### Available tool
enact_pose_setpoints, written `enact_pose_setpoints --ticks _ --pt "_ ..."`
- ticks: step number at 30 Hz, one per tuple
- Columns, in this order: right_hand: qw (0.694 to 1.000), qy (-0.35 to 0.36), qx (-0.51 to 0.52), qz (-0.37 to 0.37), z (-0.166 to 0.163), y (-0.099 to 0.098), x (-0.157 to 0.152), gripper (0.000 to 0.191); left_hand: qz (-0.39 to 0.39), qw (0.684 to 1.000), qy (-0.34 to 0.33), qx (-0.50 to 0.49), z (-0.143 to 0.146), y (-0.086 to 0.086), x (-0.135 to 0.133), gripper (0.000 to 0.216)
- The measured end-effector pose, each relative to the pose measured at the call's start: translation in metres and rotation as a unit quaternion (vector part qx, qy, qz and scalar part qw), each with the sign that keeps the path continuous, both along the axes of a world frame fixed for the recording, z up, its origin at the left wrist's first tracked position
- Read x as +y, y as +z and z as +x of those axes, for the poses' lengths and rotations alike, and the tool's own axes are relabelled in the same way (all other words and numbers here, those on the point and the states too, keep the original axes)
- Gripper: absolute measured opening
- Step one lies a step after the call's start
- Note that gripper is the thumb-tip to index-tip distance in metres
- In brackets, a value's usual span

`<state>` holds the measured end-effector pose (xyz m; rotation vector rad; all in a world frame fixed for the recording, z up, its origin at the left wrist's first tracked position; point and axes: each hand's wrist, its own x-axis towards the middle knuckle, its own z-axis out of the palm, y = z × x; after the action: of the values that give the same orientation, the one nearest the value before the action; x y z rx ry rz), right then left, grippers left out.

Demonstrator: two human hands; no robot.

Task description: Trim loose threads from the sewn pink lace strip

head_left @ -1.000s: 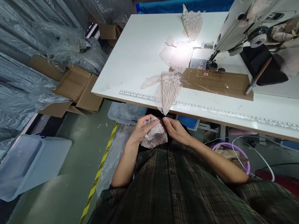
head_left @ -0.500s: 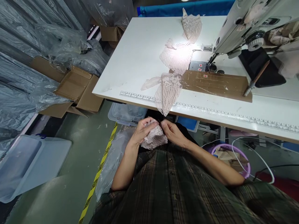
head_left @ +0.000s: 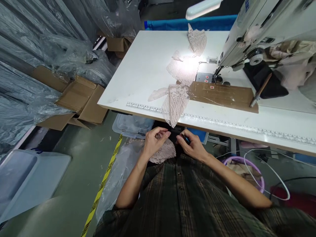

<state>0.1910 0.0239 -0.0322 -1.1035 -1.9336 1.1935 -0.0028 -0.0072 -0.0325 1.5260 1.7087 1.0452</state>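
My left hand (head_left: 155, 142) is closed in a pinch over my lap, thumb against forefinger; what the fingertips hold is too small to make out. Below and beside it a pale pink lace piece (head_left: 165, 152) lies on my lap, partly hidden by the hand. My right hand (head_left: 194, 146), a short gap to the right, is closed round a small dark tool (head_left: 187, 140), mostly covered by the fingers. On the table above, a lace piece (head_left: 175, 105) hangs its point over the front edge, joined in a row with another lace piece (head_left: 181, 69) and a farther one (head_left: 197, 41).
A sewing machine (head_left: 237, 49) stands on the white table (head_left: 138, 72), with a brown cardboard strip (head_left: 222, 95) before it. A wood-handled tool (head_left: 261, 89) rests on the strip's right end. Below are a clear plastic box (head_left: 132, 126) and a purple basket (head_left: 259, 171).
My hands have moved apart, the right one shifting rightward with the dark tool now showing. The lace has dropped from my left hand's grasp onto my lap. The view has tilted slightly upward.
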Motion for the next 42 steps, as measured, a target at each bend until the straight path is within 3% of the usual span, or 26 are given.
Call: enact_pose_setpoints --ticks 4,7,10,14,17,20,24,28,30,33,35,38,42 --pt "0.998 -0.023 0.056 0.007 0.0 0.015 0.001 0.024 -0.02 0.997 0.012 -0.08 0.024 0.031 0.017 0.04" --pt "0.997 -0.036 0.07 -0.012 0.0 0.014 0.001 0.023 -0.038 0.989 0.02 -0.143 0.029 0.037 0.022 0.041" --pt "0.995 -0.047 0.076 -0.031 0.001 0.005 0.001 0.027 -0.079 0.976 0.026 -0.2 0.021 0.025 0.006 0.04" --pt "0.994 -0.056 0.076 -0.061 -0.001 -0.011 0.0 0.036 -0.164 0.957 0.048 -0.234 0.009 -0.006 -0.037 0.042" --pt "0.992 -0.034 0.079 -0.091 -0.008 -0.017 -0.003 0.04 -0.248 0.938 0.006 -0.242 0.01 -0.024 -0.067 0.041" --pt "0.993 -0.003 0.083 -0.083 -0.017 -0.017 -0.005 0.038 -0.283 0.932 -0.035 -0.222 0.016 -0.03 -0.08 0.04" --pt "0.997 -0.022 0.054 -0.043 -0.023 -0.012 -0.006 0.031 -0.266 0.948 -0.069 -0.163 0.013 -0.025 -0.072 0.042" --pt "0.997 0.054 0.056 -0.015 -0.018 0.001 -0.012 0.028 -0.09 0.988 0.07 -0.108 -0.011 -0.009 -0.046 0.041" --pt "0.991 0.119 0.06 -0.004 -0.015 0.007 -0.017 0.022 -0.029 0.991 0.035 -0.13 -0.019 0.0 -0.033 0.053" --pt "0.976 0.206 0.067 0.012 -0.012 0.013 -0.023 0.015 -0.073 0.959 -0.117 -0.246 -0.018 0.012 -0.021 0.062" --pt "0.968 0.241 0.068 0.014 -0.009 0.016 -0.025 0.015 -0.125 0.925 -0.175 -0.314 -0.011 0.017 -0.018 0.054" --pt "0.97 0.238 0.054 -0.015 -0.003 0.019 -0.024 0.017 -0.145 0.909 -0.162 -0.356 -0.002 0.023 -0.018 0.036" --pt "0.98 0.179 0.022 -0.081 0.007 0.021 -0.017 0.028 -0.163 0.936 -0.075 -0.302 -0.003 0.027 -0.024 0.029"
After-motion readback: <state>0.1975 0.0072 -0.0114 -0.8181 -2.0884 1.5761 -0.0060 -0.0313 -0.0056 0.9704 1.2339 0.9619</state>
